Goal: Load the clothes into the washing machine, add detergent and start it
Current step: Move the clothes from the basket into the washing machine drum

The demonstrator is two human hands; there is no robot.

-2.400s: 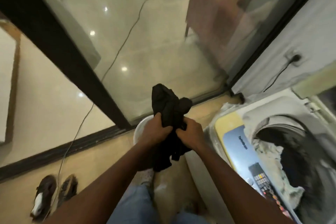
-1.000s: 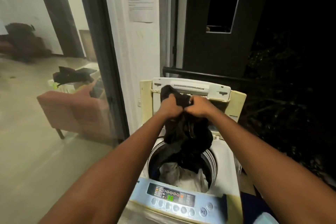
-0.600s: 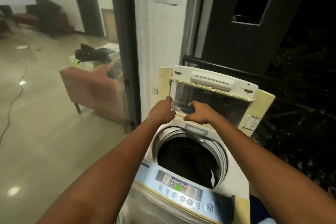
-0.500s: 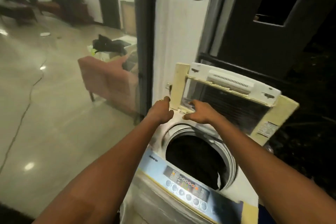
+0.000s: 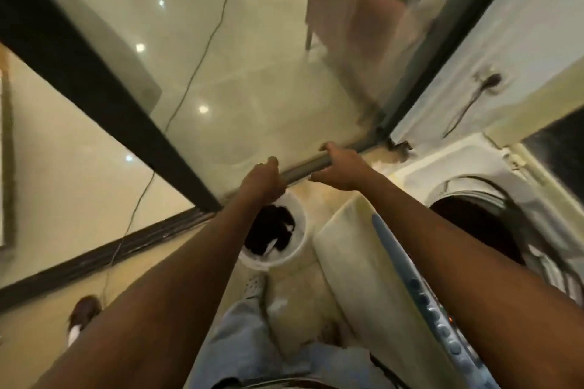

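Observation:
A white bucket [image 5: 299, 241] stands on the floor just left of the washing machine [image 5: 458, 161], with dark clothes [image 5: 271, 230] and a bit of white cloth inside. My left hand [image 5: 264, 181] hovers over the bucket's far rim, fingers loosely curled, holding nothing. My right hand [image 5: 339, 169] is level with it, above the floor between bucket and machine, also holding nothing. The machine's lid is up and its drum [image 5: 474, 227] looks dark inside. The blue control panel [image 5: 420, 290] runs under my right forearm. No detergent is in view.
A glass sliding door with a black frame [image 5: 94, 79] runs across the view behind the bucket. A thin cable [image 5: 177, 110] lies on the floor beyond the glass. A brown shoe [image 5: 83, 309] sits at lower left. A plug [image 5: 491, 80] is in the wall socket above the machine.
The dark garment I held over the drum has been let go into the machine. My view and both hands have swung left and down from the raised lid to above the bucket.

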